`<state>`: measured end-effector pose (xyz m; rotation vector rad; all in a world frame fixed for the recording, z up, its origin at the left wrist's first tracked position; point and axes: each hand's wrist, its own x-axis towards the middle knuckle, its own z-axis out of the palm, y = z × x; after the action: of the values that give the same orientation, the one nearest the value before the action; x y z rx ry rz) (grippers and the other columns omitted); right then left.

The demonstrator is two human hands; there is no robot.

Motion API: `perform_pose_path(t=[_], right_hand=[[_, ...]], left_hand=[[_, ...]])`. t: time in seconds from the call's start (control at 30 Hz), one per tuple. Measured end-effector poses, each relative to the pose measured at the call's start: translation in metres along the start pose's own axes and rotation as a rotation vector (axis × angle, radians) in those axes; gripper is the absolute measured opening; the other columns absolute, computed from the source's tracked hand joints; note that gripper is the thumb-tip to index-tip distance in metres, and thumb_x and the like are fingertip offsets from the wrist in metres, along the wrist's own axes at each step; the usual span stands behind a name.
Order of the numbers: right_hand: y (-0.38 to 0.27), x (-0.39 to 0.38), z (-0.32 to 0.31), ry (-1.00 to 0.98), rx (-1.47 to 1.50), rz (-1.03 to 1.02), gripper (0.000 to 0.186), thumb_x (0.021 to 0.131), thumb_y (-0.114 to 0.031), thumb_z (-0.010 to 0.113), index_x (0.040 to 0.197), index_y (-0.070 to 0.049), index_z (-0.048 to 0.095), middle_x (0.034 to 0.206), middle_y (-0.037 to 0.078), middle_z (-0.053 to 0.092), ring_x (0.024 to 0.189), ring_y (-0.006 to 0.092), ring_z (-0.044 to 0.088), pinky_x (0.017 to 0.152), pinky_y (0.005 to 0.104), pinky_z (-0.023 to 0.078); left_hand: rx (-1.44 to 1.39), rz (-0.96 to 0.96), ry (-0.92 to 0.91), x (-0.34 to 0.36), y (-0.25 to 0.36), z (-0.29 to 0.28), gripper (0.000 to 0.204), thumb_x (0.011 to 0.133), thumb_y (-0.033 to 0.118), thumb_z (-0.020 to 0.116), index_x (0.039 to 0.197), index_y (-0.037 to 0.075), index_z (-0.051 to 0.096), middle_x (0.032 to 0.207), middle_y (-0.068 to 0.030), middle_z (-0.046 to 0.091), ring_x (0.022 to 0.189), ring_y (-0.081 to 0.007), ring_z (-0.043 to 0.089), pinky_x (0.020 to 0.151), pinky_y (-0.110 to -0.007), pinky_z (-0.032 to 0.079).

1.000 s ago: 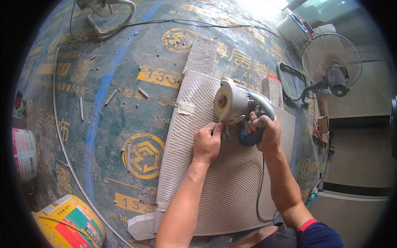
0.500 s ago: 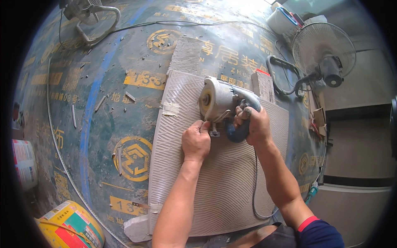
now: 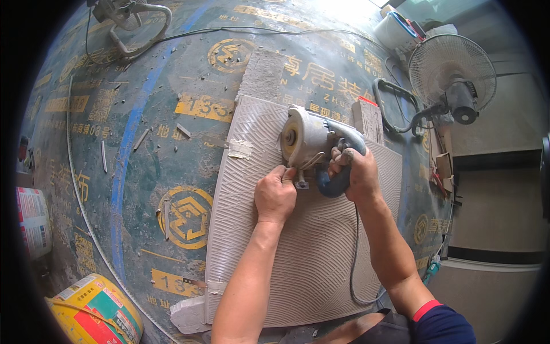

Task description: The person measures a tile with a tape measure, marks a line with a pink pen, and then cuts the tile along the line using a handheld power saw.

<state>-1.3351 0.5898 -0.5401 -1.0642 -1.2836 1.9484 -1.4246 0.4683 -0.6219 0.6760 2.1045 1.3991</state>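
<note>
A handheld stone cutter [image 3: 314,135] with a grey, dusty round guard sits on the upper part of a large tile [image 3: 309,252]. The tile lies with its ribbed back facing up. Around the cutter's dark blue looped handle my right hand [image 3: 361,173] is closed. My left hand [image 3: 276,194] pinches the front lower edge of the cutter, beside a small metal bracket, with thumb and fingers pressed together. A yellowish disc with a metal hub shows on the guard's left side. From the handle a grey cord runs down over the tile.
Grey blocks [image 3: 260,74] [image 3: 368,120] lie by the tile's far edge, another [image 3: 189,314] at its near left corner. A fan [image 3: 452,74] stands far right. A yellow bucket [image 3: 94,312] is near left. Tile scraps [image 3: 183,131] and a long cable [image 3: 86,221] lie on the printed floor covering.
The view has shifted slightly, moving the scene a little to the right. Both hands keep their hold, and the cutter stays at nearly the same place on the tile.
</note>
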Motion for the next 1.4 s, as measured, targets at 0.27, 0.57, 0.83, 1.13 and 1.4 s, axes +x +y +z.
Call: perform_pose_path(t=[0.27, 0.57, 0.83, 1.13, 1.4], right_hand=[[-0.0011, 0.0003, -0.0016, 0.032, -0.008, 0.025, 0.026, 0.069, -0.001, 0.051, 0.095, 0.004, 0.055, 0.068, 0.006, 0.053, 0.05, 0.0141, 0.051, 0.048, 0.0294, 0.046], [-0.0045, -0.0012, -0.0015, 0.024, 0.001, 0.024, 0.031, 0.067, -0.001, 0.05, 0.098, 0.004, 0.055, 0.068, 0.006, 0.052, 0.051, 0.0145, 0.051, 0.049, 0.0297, 0.046], [-0.0038, -0.0013, -0.0038, -0.001, -0.011, 0.014, 0.03, 0.068, -0.002, 0.051, 0.097, 0.003, 0.056, 0.067, 0.006, 0.052, 0.051, 0.0144, 0.05, 0.049, 0.0298, 0.046], [-0.0032, 0.0004, -0.0033, 0.018, -0.03, 0.025, 0.027, 0.068, -0.001, 0.05, 0.094, 0.004, 0.055, 0.067, 0.006, 0.052, 0.05, 0.0135, 0.049, 0.048, 0.0293, 0.045], [-0.0042, 0.0036, -0.0101, 0.039, -0.026, -0.007, 0.022, 0.07, 0.0, 0.049, 0.091, 0.003, 0.055, 0.067, 0.007, 0.052, 0.05, 0.0146, 0.049, 0.048, 0.03, 0.045]], left_hand=[[0.027, -0.01, 0.0, -0.0006, -0.0013, 0.0025, 0.02, 0.086, 0.019, 0.06, 0.075, 0.004, 0.06, 0.072, -0.0192, 0.063, 0.071, -0.0408, 0.06, 0.062, -0.046, 0.046], [0.023, -0.014, 0.007, -0.0012, -0.0023, 0.0055, 0.02, 0.086, 0.02, 0.06, 0.075, 0.004, 0.061, 0.071, -0.0187, 0.063, 0.07, -0.0401, 0.061, 0.062, -0.046, 0.046], [0.01, 0.018, 0.022, -0.003, -0.0039, 0.0061, 0.023, 0.088, 0.022, 0.059, 0.076, 0.003, 0.063, 0.069, -0.0196, 0.061, 0.066, -0.0403, 0.059, 0.059, -0.045, 0.044], [0.072, -0.03, -0.029, -0.0011, -0.0002, 0.0029, 0.017, 0.086, 0.02, 0.059, 0.079, 0.006, 0.064, 0.073, -0.0178, 0.065, 0.072, -0.0387, 0.063, 0.064, -0.045, 0.048], [0.067, 0.02, 0.021, 0.0011, 0.0029, 0.008, 0.018, 0.086, 0.021, 0.059, 0.077, 0.006, 0.064, 0.072, -0.02, 0.063, 0.072, -0.0409, 0.061, 0.063, -0.047, 0.046]])
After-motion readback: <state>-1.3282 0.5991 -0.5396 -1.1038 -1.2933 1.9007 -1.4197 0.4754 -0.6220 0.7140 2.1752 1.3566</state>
